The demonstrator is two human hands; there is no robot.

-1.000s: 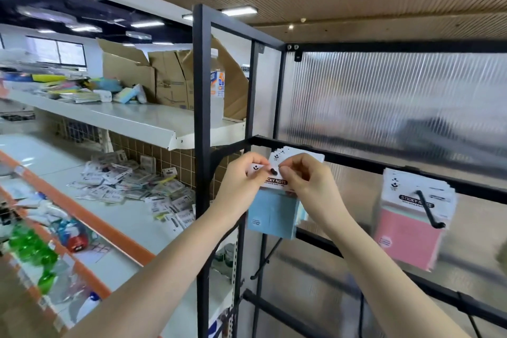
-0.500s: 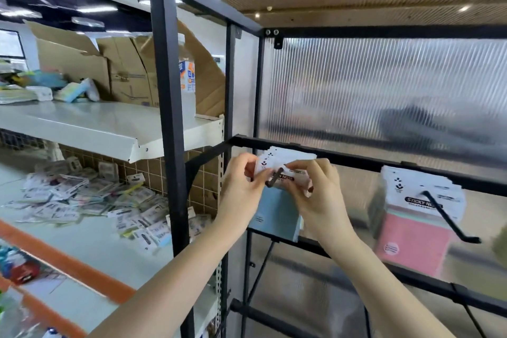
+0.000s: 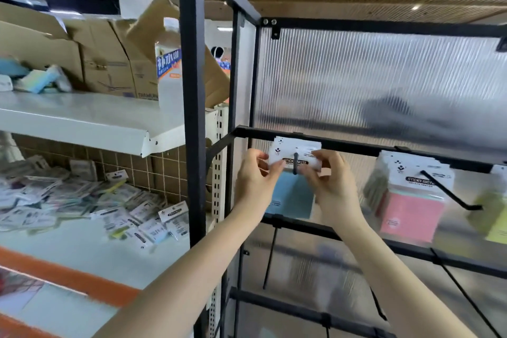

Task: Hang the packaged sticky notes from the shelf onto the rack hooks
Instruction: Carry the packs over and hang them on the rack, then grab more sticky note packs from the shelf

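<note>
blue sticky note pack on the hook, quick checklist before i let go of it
1. Hook through the hang hole: ok, the black hook shows in front of the blue sticky note pack header.
2. Pack pushed fully back to the rack bar: cannot tell, depth unclear.
3. Both hands on the header: ok, left hand and right hand pinch its sides.
4. Pack hanging level: ok, header looks straight.
5. Clear of the pink pack: ok, a gap shows between them.
</note>
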